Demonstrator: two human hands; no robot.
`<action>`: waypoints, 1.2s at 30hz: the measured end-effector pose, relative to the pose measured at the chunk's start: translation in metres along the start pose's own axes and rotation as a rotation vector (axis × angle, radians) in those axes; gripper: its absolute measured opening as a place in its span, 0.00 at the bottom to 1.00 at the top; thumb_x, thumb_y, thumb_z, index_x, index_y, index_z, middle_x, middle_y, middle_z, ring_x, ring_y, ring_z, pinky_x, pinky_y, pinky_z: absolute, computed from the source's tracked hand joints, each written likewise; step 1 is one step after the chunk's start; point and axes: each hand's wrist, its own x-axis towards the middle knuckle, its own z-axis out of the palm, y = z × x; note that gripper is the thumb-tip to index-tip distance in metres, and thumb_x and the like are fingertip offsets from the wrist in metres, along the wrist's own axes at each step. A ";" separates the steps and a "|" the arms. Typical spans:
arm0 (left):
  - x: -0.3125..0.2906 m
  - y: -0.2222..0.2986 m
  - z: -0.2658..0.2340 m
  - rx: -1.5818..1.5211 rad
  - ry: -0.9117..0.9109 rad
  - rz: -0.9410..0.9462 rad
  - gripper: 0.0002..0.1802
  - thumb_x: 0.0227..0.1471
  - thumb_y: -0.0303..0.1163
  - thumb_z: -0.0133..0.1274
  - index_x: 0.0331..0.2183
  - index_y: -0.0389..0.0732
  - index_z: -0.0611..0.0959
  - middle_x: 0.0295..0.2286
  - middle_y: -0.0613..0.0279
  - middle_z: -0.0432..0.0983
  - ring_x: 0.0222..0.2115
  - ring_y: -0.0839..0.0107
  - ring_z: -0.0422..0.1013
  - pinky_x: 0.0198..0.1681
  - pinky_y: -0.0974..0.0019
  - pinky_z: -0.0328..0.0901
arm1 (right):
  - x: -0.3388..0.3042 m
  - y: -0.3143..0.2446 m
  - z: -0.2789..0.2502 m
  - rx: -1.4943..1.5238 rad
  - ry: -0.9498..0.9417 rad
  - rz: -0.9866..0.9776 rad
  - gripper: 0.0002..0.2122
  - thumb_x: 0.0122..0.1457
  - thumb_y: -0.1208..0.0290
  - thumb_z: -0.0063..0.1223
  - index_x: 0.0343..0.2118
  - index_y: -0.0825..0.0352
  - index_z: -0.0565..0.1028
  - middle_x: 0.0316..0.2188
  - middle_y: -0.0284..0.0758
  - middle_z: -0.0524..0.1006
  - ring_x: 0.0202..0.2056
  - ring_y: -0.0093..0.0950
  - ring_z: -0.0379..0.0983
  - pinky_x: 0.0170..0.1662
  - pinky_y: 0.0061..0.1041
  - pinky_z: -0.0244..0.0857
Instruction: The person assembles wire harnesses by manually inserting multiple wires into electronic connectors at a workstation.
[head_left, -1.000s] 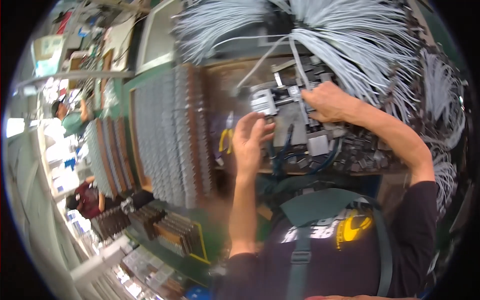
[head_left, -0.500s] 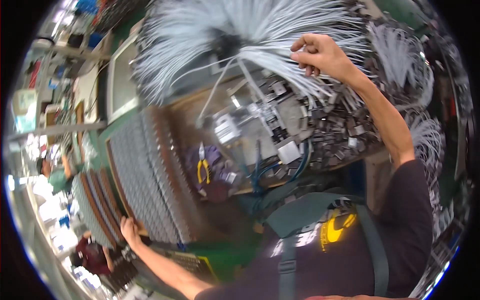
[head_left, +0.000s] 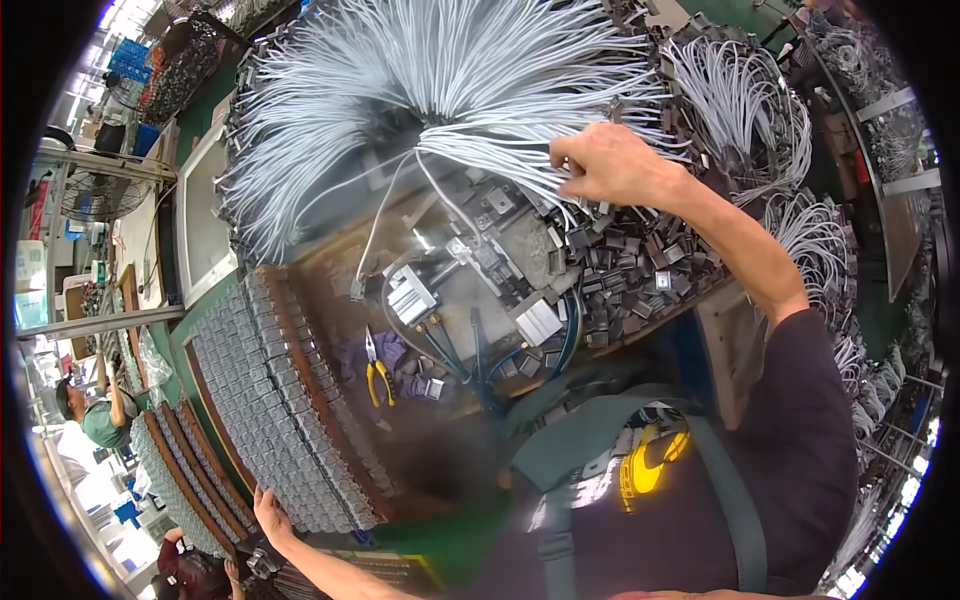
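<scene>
My right hand (head_left: pixel 615 165) is above the right side of a large fan of white cables (head_left: pixel 490 75). Its fingers are bent, with the thumb and forefinger apart beside the cable strands. I see nothing held between them. My left hand (head_left: pixel 272 515) rests its outstretched fingers at the near left edge of a wooden-edged tray packed with rows of small grey parts (head_left: pixel 270 400). Between the hands, a small metal fixture with silver blocks (head_left: pixel 537 322) stands on the bench. Two loose cable ends bend down toward it from the fan.
Yellow-handled pliers (head_left: pixel 378 378) lie on a purple cloth (head_left: pixel 395 348). Many small dark metal pieces (head_left: pixel 640 262) are heaped right of the fixture. More cable bundles (head_left: pixel 745 100) stand at the far right. A co-worker (head_left: pixel 105 420) is at the left.
The whole view has shifted. My right hand has come lower and closer over the cable strands, its fingers turned further down. My left hand stays at the tray's edge.
</scene>
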 end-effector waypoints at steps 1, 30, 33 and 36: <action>-0.002 0.000 0.001 0.014 0.004 0.023 0.35 0.54 0.23 0.55 0.63 0.31 0.68 0.43 0.67 0.76 0.36 0.76 0.69 0.42 0.73 0.63 | -0.006 -0.008 -0.006 -0.101 -0.082 0.051 0.16 0.52 0.69 0.65 0.41 0.71 0.78 0.26 0.42 0.81 0.32 0.41 0.80 0.40 0.38 0.71; -0.144 0.135 0.158 -0.348 -0.071 0.563 0.30 0.53 0.16 0.61 0.57 0.32 0.73 0.46 0.55 0.77 0.43 0.68 0.75 0.50 0.70 0.71 | -0.002 0.021 -0.024 1.298 0.072 0.103 0.13 0.64 0.65 0.60 0.43 0.71 0.79 0.26 0.27 0.76 0.21 0.13 0.71 0.22 0.12 0.64; -0.171 0.146 0.223 -0.289 -0.164 0.643 0.32 0.52 0.18 0.60 0.59 0.33 0.72 0.46 0.53 0.77 0.46 0.67 0.75 0.53 0.68 0.70 | 0.003 0.014 -0.016 1.576 -0.062 0.159 0.13 0.65 0.63 0.59 0.42 0.70 0.80 0.25 0.27 0.76 0.19 0.12 0.69 0.19 0.10 0.60; -0.199 0.144 0.289 -0.242 -0.248 0.597 0.32 0.49 0.16 0.59 0.57 0.33 0.74 0.46 0.54 0.77 0.45 0.68 0.74 0.53 0.67 0.69 | 0.001 0.006 -0.014 1.436 -0.019 0.163 0.12 0.65 0.62 0.59 0.38 0.69 0.80 0.23 0.26 0.75 0.19 0.12 0.68 0.20 0.11 0.60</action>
